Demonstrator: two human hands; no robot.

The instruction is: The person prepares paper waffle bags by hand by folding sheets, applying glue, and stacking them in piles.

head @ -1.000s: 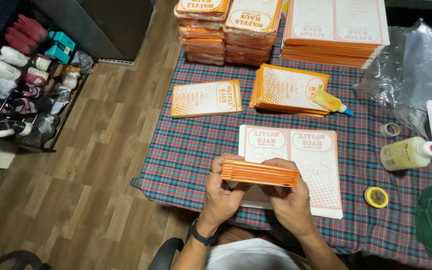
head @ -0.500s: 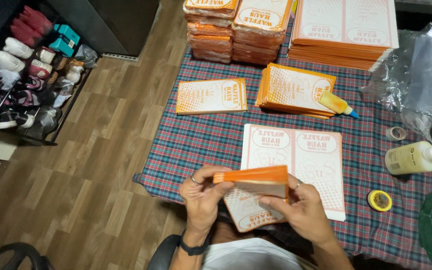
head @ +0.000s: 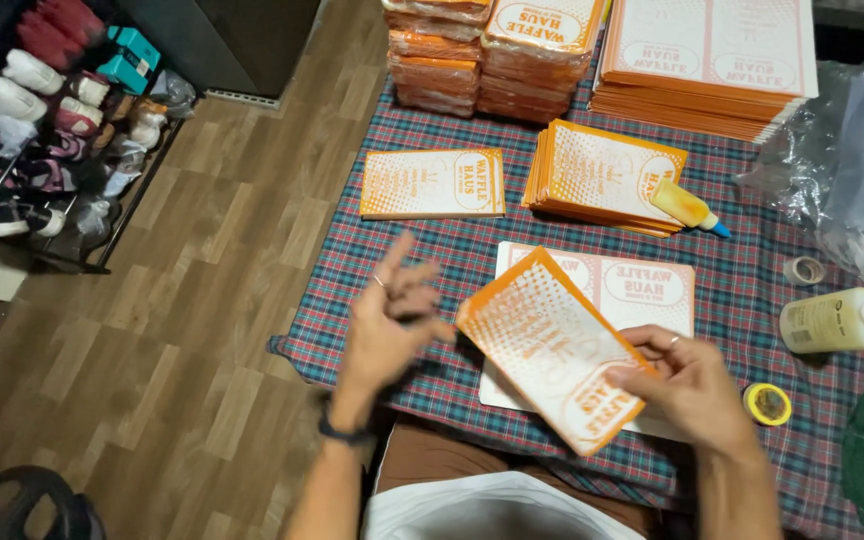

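1. Orange-and-white paper bag (head: 555,347) pinched at its lower right corner in right hand (head: 689,385); tilted, raised over the table's near edge.
2. Left hand (head: 392,318) lifted just left of the bag; fingers spread wide and blurred, gripping nothing; dark band on the wrist.
3. Underneath the bag: flat white printed sheet (head: 642,290) on plaid tablecloth (head: 432,250), partly covered by bag and right hand.
4. Farther back: single folded bag (head: 433,183) lying flat at left; short stack of finished bags (head: 602,178) to its right, small yellow glue bottle with blue tip (head: 687,207) resting on that stack.
5. Along the far edge: tall piles of orange bags (head: 492,50) and large stack of unfolded sheets (head: 707,60).
6. Right side: white glue bottle with red cap (head: 837,320) on its side, clear tape roll (head: 804,270), yellow tape roll (head: 768,404) just beside the right hand, crumpled clear plastic (head: 842,150).
7. Off the table, left: wooden floor (head: 152,330) and shoe rack (head: 42,130), well apart.
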